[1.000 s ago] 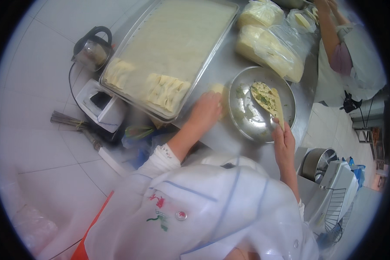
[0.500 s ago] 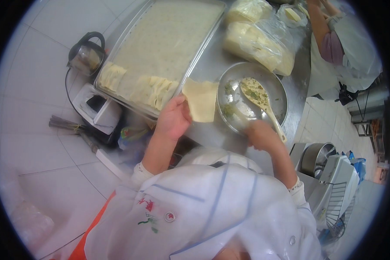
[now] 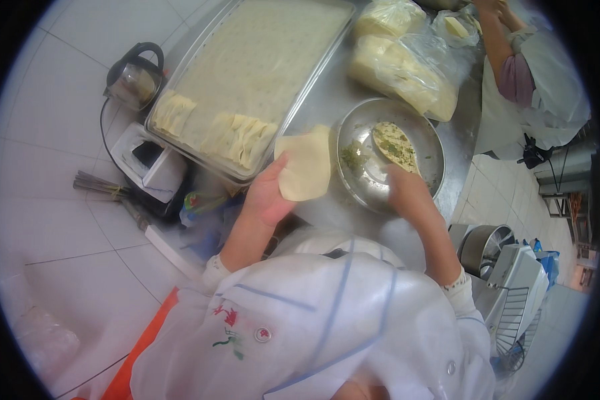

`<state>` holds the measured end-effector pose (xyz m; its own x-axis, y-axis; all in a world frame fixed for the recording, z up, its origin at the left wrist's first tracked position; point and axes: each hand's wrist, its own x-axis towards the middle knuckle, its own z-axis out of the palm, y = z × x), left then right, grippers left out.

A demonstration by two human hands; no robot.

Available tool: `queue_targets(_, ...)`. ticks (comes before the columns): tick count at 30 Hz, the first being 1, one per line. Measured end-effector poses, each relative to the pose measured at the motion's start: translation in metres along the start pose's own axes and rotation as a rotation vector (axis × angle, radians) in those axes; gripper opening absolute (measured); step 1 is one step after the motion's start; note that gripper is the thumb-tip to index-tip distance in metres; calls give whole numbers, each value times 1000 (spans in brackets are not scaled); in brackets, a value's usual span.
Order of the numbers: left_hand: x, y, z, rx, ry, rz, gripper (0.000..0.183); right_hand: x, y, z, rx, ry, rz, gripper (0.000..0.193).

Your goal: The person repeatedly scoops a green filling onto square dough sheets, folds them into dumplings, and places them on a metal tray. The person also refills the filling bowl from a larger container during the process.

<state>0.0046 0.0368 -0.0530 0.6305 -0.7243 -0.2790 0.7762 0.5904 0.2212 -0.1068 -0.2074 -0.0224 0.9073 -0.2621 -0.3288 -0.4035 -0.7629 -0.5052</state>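
- Dough sheet (image 3: 306,173), thin, pale yellow, roughly square: held up between a large rectangular metal tray (image 3: 267,60) and a round, shiny steel bowl (image 3: 362,188).
- Left hand (image 3: 268,193), bare: clamped on the dough sheet at its lower left edge, with the thumb laid across the upper face; the fingers beneath are hidden.
- Right hand (image 3: 410,195), bare: held over the near side of the bowl, beside a pale, broad-headed spoon (image 3: 412,162); the spoon's handle is hidden, so whether it is gripped cannot be told.
- Filling (image 3: 392,141), pale with green flecks: carried on the head of the spoon, inside the bowl.
- Green scraps of filling (image 3: 355,157): scattered along the left side of the bowl.
- Folded pale dough pieces (image 3: 240,141): set in rows at the near end of the tray, in two groups.
- Clear plastic bags of pale yellow dough (image 3: 407,73): placed beyond the bowl on a grey metal table (image 3: 333,80).
- Co-worker's bare forearm (image 3: 493,50), below a mauve sleeve: seen at the far right corner.
- Kettle with black handle (image 3: 133,83): placed left of the tray.
- Wide steel pot (image 3: 487,250): seen at the right.
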Motion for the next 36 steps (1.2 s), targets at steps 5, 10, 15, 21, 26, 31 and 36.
queue_targets(5, 8, -16, -17, 30, 165, -34, 46, -16, 4, 6, 175, 34, 186, 18)
queue_targets(10, 36, -51, -14, 148, 304, -26, 39, -7, 8, 20, -48, 38, 115, 14)
queue_targets(15, 45, -66, -3, 183, 214, -54, 37, -21, -9, 22, -33, -87, -99, 13)
queue_targets(21, 43, -60, -1, 122, 327, 25, 41, -55, -29, 18, -18, 14, -162, 15)
queue_targets(26, 46, -58, -1, 105, 253, 2, 42, -10, -3, 24, -25, 174, -82, 14)
queue_targets(31, 48, -60, 0, 132, 238, 13, 42, 17, 8, 37, -75, 145, -11, 13)
queue_targets(36, 52, -64, -6, 134, 226, 27, 42, -21, -16, 30, 54, -34, -117, 14)
